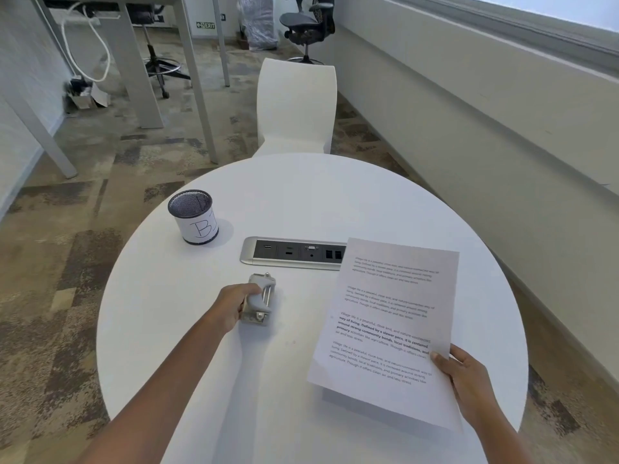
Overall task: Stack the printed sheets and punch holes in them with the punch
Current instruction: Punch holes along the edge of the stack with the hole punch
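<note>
A grey metal hole punch (260,300) stands on the round white table (301,195), left of centre. My left hand (234,304) is wrapped around its left side and handle. To the right, a stack of printed sheets (388,326) with paragraphs of text is held slightly above the tabletop, its near edge lifted and casting a shadow. My right hand (465,373) pinches the sheets at their lower right edge, thumb on top. How many sheets are in the stack cannot be told.
A black mesh pen cup (193,216) with a paper label marked "B" stands at the table's left rear. A silver power and data socket panel (291,253) is set into the middle, its right end under the sheets. A white chair (294,105) stands beyond the far edge.
</note>
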### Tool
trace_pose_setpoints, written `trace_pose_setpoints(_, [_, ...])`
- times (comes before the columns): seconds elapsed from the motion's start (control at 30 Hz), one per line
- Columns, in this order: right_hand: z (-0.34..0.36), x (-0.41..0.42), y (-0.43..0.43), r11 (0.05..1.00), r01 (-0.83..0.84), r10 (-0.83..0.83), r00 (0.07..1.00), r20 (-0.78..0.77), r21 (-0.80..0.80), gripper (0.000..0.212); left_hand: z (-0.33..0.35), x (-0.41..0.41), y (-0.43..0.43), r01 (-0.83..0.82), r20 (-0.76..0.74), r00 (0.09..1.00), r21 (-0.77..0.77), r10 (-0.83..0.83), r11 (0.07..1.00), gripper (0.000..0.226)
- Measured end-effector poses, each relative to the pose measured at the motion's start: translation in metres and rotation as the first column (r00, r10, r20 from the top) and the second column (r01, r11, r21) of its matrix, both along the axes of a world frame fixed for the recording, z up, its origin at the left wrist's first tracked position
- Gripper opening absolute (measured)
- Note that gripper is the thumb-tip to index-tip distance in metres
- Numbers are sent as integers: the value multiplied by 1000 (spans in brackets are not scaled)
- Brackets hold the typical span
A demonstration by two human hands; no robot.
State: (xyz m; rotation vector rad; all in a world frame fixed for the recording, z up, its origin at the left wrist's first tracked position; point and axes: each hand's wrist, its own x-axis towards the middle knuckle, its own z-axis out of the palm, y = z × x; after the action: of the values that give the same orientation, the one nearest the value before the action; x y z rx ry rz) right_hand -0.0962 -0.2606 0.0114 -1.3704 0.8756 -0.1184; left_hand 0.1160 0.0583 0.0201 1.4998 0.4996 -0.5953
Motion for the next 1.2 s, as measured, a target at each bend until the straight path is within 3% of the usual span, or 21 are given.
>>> trace_pose_setpoints(0.5, [-8,-7,-6,998,32,-30,999,-29,56,22,-20,4,18,1,72,997,178,-14,984,19])
trace_pose_setpoints(0.57, [-9,-6,-5,998,27,-25,999,-34,58,22,-20,3,18,23,96,994,231,-46,973,11])
trace_pose_setpoints(0.67, [-11,-5,-4,997,29,-26,999,-39,69,21,-18,0,18,83,129,982,369,-140,926,21])
trace_pose_setpoints(0.77, [-12,-3,-2,997,27,-24,999,-40,79,21,-21,0,16,115,150,960,566,-239,817,13])
trace_pose_setpoints(0.87, [-13,-2,0,996,27,-24,999,-35,86,21,-25,1,14,125,152,938,691,-312,712,26])
trace_pose_setpoints(1.03, [-15,-2,1,996,20,-19,1000,-19,86,24,-24,-2,10,141,138,918,762,-371,632,32])
trace_pose_setpoints(1.2, [-14,-3,1,996,22,-22,1000,-8,86,27,-24,-1,11,149,146,910,758,-387,636,29])
